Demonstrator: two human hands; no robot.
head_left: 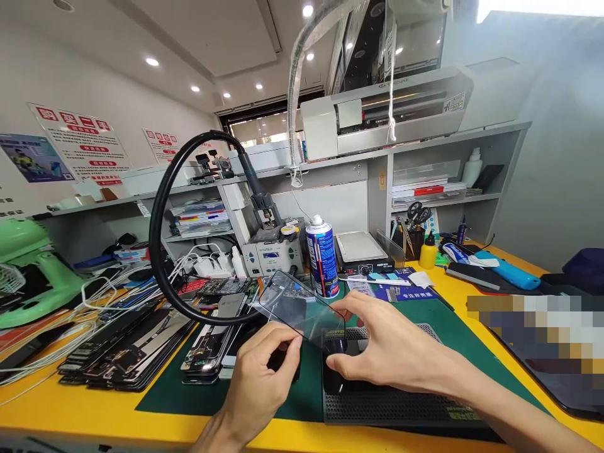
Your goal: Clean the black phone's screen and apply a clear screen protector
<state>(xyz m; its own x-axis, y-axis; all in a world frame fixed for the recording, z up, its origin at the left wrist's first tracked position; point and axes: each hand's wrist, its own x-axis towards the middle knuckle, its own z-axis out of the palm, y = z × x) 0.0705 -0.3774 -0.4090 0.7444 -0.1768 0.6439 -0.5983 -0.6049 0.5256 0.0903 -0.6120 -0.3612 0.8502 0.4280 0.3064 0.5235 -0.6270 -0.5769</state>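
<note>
A clear phone-sized glass panel (pixel 306 311) with a thin black border is held tilted above the mat. My left hand (pixel 267 371) pinches its near edge between thumb and index finger. At its right end, my right hand (pixel 377 333) has its fingers on the edge, with the thumb lower down; the exact thumb contact is hard to make out. Below the right hand, a dark phone (pixel 334 380) lies on a black perforated pad (pixel 377 409). The pad rests on a green work mat (pixel 302 402).
A blue spray can (pixel 323 258) stands behind the panel, beside a grey rework station (pixel 274 251) with a looping black hose (pixel 158 233). Stacked phone screens (pixel 127 346) and phone parts (pixel 214 346) lie left. A yellow bottle (pixel 428 251) and large dark tablet-like slab (pixel 557 365) are right.
</note>
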